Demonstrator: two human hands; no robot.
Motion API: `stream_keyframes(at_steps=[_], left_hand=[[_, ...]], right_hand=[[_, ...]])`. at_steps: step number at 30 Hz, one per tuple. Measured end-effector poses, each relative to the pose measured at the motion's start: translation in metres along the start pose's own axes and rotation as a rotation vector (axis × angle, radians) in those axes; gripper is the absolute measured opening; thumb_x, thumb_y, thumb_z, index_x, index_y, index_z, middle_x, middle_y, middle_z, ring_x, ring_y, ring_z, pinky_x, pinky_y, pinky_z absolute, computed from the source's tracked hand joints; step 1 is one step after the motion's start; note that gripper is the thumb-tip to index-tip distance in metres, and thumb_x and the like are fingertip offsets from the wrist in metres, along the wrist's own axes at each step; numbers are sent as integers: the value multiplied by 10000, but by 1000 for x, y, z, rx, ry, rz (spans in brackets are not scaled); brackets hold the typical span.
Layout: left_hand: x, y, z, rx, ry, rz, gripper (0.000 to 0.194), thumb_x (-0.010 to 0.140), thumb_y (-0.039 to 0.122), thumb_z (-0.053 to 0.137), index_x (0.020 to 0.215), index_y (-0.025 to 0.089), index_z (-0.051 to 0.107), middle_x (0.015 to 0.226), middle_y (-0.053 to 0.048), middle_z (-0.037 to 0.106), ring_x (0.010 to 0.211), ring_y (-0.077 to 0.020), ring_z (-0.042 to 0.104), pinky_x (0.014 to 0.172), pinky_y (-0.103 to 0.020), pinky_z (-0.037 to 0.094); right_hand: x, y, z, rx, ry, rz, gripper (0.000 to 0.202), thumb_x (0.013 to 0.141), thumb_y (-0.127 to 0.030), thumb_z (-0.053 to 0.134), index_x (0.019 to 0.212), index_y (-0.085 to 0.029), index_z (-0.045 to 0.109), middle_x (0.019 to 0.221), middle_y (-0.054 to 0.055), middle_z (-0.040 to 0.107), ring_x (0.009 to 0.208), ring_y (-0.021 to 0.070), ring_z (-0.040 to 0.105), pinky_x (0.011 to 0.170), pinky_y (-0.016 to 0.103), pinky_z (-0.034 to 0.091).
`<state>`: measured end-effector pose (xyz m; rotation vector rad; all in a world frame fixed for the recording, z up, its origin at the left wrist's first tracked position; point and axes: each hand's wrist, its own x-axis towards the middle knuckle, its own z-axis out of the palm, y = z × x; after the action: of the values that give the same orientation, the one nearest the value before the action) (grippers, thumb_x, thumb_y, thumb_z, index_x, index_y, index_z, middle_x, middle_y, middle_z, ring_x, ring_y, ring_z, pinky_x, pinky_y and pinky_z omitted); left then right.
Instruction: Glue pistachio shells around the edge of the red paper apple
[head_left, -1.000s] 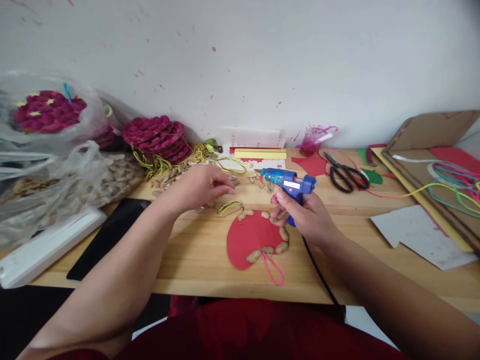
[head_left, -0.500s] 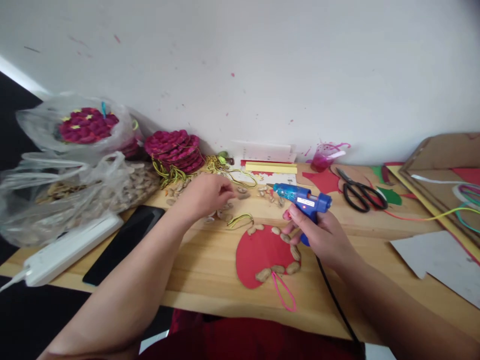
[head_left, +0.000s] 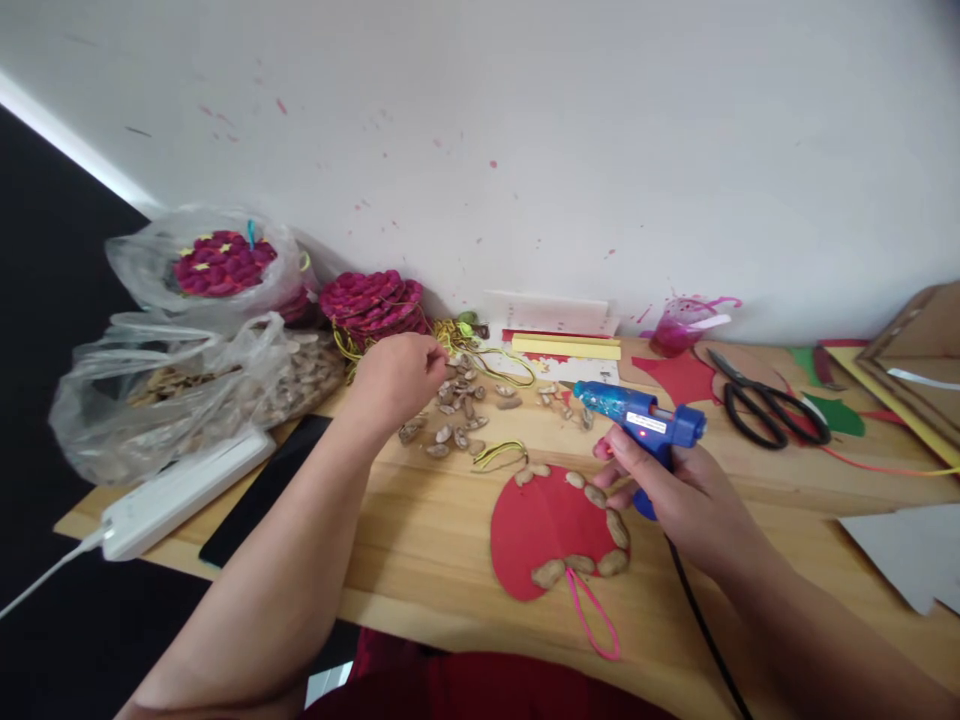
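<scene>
My right hand (head_left: 694, 500) is wrapped around a blue hot glue gun (head_left: 637, 415), its nozzle pointing left and a small red light lit on its body. Below the nozzle, a red paper disc (head_left: 544, 535) lies on the table with several peanuts (head_left: 616, 528) along parts of its edge and a pink cord loop (head_left: 594, 615) at its near side. My left hand (head_left: 401, 385) reaches over the far end of a scatter of loose peanuts (head_left: 465, 400). Its fingers are bent and pressed together; what they pinch, if anything, is hidden.
Plastic bags (head_left: 187, 400) of peanuts, a power strip (head_left: 187, 490) and a dark phone (head_left: 262, 490) are at the left. Stacked magenta discs (head_left: 371, 303) stand behind my left hand. At the right lie black scissors (head_left: 757, 400), paper scraps (head_left: 675, 378) and a stained cup (head_left: 675, 328).
The view has shifted, so most things appear further right and slightly lower. My left hand has moved back over the peanuts, uncovering more of them. The glue gun stays in my right hand.
</scene>
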<state>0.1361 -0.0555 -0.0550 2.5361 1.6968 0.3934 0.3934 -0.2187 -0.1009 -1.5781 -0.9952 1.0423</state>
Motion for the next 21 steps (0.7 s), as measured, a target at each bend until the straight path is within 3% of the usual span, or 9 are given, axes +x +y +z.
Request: stream_keyframes(at_steps=[3,7,10,15,21], left_hand=[[-3,4,-2,-117,-141,48,310,842,235,515,993,211,785,869,-36,770,764,-199,667,712,-298,443],[-9,13,-3,-321,-497,254,324,815,271,624,1122,221,715,867,6,743,769,-163,656,717,-258,452],[-15,21,0,-280,-723,398,392,735,292,747,1106,213,651,907,6,708,789,-168,624,689,-258,427],[-26,40,8,-43,-719,440,468,654,323,840,1036,213,593,952,-34,671,819,-216,585,646,-288,371],[-32,53,11,33,-686,482,474,640,443,866,953,209,598,933,-61,667,821,-242,592,640,-301,370]], right_hand=[[0,-2,1,-8,4,9,504,806,-659,729,959,-182,670,914,75,701,724,198,728,528,286,623],[1,-2,-1,-23,-12,4,470,801,-658,729,939,-211,683,918,64,692,720,200,719,505,287,618],[2,-1,-5,-48,-43,14,415,818,-640,721,943,-245,697,948,61,694,765,215,726,536,300,634],[1,0,-9,-84,-63,11,393,851,-617,701,1010,-257,701,993,59,702,826,222,734,599,314,655],[0,-1,-9,-55,-73,0,405,854,-619,698,996,-239,695,1004,63,720,859,221,744,657,311,656]])
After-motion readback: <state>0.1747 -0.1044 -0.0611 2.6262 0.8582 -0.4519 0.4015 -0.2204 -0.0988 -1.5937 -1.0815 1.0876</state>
